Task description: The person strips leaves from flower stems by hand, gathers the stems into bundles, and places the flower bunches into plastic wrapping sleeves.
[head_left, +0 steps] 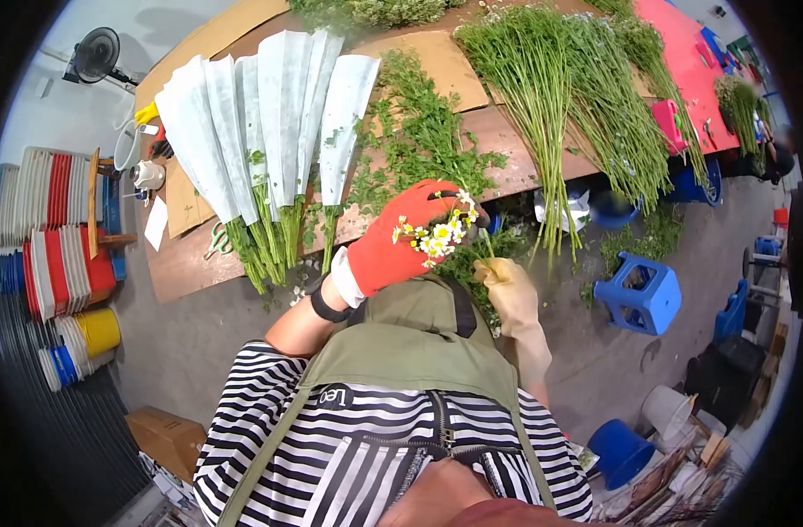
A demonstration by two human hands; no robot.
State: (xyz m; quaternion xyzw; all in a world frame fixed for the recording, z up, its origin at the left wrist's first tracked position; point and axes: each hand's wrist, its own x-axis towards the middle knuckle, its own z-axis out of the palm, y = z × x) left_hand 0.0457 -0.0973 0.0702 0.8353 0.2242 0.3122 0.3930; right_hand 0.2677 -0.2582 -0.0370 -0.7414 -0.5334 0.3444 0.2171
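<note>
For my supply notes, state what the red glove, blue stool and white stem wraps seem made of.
Red glove: probably matt fabric, its back showing no gloss.
Blue stool: likely smooth plastic, given even colour and moulded-looking openings.
White wraps: matt paper or fabric; thin, creased sheets leave it open.

wht/yel flowers (443, 234), open, bunched
</note>
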